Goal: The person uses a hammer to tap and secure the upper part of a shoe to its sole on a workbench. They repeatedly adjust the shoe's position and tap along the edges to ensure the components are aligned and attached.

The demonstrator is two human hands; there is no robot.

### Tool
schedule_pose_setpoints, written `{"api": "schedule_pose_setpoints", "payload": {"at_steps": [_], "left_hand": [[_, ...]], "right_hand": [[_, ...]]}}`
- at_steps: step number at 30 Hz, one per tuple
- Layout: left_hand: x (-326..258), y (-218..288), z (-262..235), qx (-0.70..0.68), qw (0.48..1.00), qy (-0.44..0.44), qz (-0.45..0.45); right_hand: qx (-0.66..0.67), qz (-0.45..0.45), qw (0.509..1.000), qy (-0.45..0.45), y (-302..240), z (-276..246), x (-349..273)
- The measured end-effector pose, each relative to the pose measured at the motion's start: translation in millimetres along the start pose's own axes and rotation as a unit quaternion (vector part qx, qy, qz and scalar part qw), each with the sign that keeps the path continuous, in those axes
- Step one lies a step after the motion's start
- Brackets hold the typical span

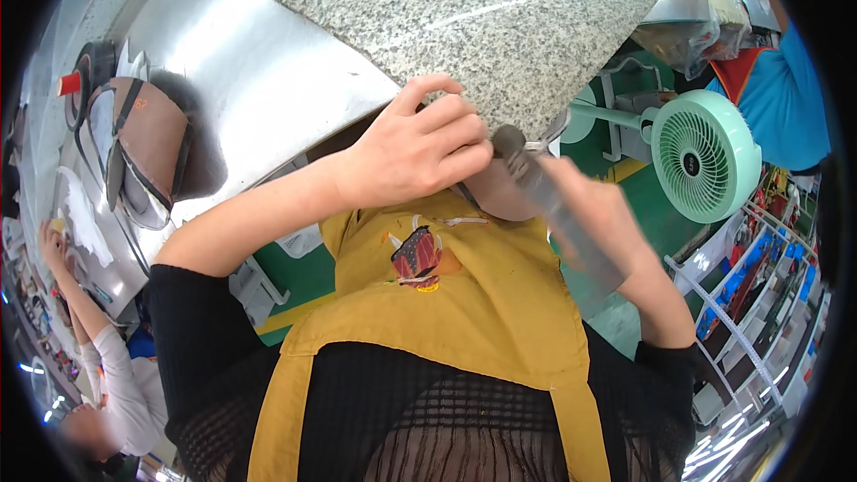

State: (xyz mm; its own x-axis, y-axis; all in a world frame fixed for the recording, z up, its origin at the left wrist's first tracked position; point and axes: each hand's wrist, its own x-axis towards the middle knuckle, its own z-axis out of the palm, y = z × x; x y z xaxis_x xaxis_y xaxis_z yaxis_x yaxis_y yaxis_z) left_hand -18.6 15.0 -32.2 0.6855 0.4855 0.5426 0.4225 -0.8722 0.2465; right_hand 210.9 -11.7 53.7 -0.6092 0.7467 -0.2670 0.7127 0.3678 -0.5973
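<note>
My left hand (pixel 415 145) is at the near corner of a speckled stone slab (pixel 482 27), its fingers bent and pressed together. Beneath its fingertips shows a brown, curved leather-like piece (pixel 502 189) with a dark edge; the hand hides the rest. My right hand (pixel 600 214), smeared by motion, is closed on a grey hammer-like tool (pixel 546 196). The tool's dark rounded end (pixel 509 139) is close to my left fingertips, above the brown piece. I cannot tell whether the tool touches it.
On the metal table (pixel 259 62) at left lie brown pieces with black trim (pixel 147 138) and a red-tipped object (pixel 69 84). A pale green fan (pixel 705 156) stands at right, near a person in blue (pixel 777 103). Another person's arm (pixel 67 281) reaches in at far left.
</note>
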Motion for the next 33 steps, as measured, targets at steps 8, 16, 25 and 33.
{"api": "schedule_pose_setpoints", "payload": {"at_steps": [8,16,25,33], "left_hand": [[4,14,-7,-0.077,0.983,-0.044,-0.159],[9,22,-9,-0.097,0.976,-0.050,-0.189],[26,40,-3,-0.224,0.926,-0.012,-0.305],[18,30,-2,-0.118,0.958,-0.037,-0.259]], "right_hand": [[0.254,0.089,0.958,0.101,14,-14,-5],[0.064,0.067,0.962,0.255,48,-19,23],[0.254,0.072,0.946,0.186,27,-20,5],[0.233,0.049,0.968,0.082,13,-3,-20]]}}
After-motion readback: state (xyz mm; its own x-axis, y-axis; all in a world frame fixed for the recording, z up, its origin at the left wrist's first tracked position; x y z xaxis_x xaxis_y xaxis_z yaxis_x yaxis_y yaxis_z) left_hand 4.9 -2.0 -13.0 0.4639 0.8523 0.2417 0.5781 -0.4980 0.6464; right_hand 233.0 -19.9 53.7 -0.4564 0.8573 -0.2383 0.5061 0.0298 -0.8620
